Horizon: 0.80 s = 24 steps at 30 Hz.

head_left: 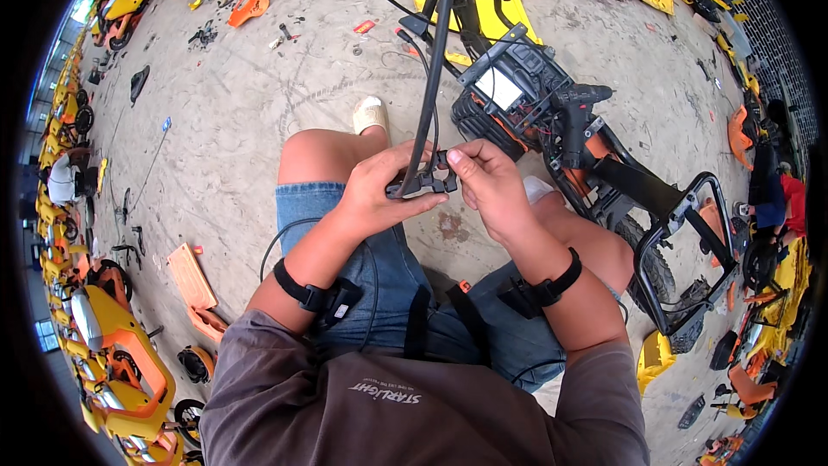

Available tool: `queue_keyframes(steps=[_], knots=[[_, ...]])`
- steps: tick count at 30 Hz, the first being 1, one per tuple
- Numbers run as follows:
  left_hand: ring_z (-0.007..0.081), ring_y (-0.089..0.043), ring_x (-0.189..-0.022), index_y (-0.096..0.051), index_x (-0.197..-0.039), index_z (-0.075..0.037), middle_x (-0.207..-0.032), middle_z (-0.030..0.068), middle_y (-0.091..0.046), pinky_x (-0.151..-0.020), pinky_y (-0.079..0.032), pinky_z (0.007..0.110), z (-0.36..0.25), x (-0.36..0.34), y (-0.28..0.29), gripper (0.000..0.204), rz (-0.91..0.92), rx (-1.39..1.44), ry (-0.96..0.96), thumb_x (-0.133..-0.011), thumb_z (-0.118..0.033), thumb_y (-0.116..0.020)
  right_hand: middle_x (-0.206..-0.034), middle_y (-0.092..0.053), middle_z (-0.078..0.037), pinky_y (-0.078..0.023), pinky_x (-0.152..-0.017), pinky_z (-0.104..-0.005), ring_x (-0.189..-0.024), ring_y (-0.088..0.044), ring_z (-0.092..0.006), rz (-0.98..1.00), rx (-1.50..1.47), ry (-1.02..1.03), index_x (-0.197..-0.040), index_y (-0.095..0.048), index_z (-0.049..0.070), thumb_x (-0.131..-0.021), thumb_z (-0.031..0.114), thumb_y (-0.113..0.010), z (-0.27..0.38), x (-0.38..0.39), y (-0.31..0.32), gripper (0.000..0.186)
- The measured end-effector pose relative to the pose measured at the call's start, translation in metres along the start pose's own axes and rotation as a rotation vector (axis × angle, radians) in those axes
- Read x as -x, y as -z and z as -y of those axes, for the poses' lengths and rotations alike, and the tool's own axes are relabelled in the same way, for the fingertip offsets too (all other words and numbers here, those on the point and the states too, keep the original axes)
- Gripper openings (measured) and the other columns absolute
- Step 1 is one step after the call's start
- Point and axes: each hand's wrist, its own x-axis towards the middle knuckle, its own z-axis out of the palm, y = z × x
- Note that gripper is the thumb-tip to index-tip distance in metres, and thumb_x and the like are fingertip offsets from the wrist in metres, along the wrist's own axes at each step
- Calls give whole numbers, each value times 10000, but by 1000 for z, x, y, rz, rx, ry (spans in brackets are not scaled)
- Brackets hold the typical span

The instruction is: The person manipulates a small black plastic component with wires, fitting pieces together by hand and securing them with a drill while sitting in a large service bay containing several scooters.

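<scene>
The person sits with knees apart over a dusty concrete floor (pixel 233 103), both hands raised between the thighs. The left hand (pixel 379 185) is clenched around a small black plastic bracket (pixel 423 183), thumb on top and fingers curled beneath it. The right hand (pixel 487 185) pinches the bracket's right end between thumb and forefinger. A thick black cable (pixel 435 60) drops from the top edge of the view and meets the bracket where the two hands come together.

As a judgement, the work goes best with the left hand holding the bracket steady while the right does the fine aligning, the cable kept straight so it does not twist the part out of the grip.

Just beyond the right hand lies a stripped black electric bike frame (pixel 552 129) with orange trim, tipped on its side, its rear rack (pixel 690 250) toward the right edge of the floor. On the frame a small pale rectangular panel (pixel 500 86) faces up; whether it is a label or a screen I cannot tell. Yellow body panels (pixel 496 9) lie at the floor's far edge, an orange panel (pixel 191 276) near the left knee, and yellow-orange bikes (pixel 112 336) line the left edge. A small red tag (pixel 364 27) rests on the far floor
</scene>
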Motion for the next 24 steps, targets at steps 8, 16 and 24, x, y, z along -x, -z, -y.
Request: queue_keyframes(steps=[8, 16, 24], knots=[[188, -721, -940, -580, -1257, -24, -1128, 99, -702, -805, -592, 316, -9, -3, -1, 663, 18, 44, 70, -702, -112, -932, -828, -606, 20, -286, -485, -206, -569, -388, -14, -23, -43, -41, -1057, -628, 32, -1011, 242, -668, -4, -1, 1, 218], [207, -671, -907, -552, -1321, -46, -1161, 104, -640, -725, -571, 318, -18, -1, -3, 713, 19, 45, 160, -711, -106, -916, -840, -623, -19, -390, -515, -217, -615, -489, -42, -145, 126, 140, -1069, -582, 28, -1039, 246, -619, -20, 1, -7, 222], [316, -630, -1087, -430, -1428, -31, -1298, 173, -555, -884, -545, 408, -32, -9, 11, 795, 59, 3, 27, -772, -145, -864, -943, -537, -51, -446, -728, -293, -822, -511, -126, -217, 338, 325, -1130, -498, 39, -1088, 209, -476, -48, -11, -6, 176]])
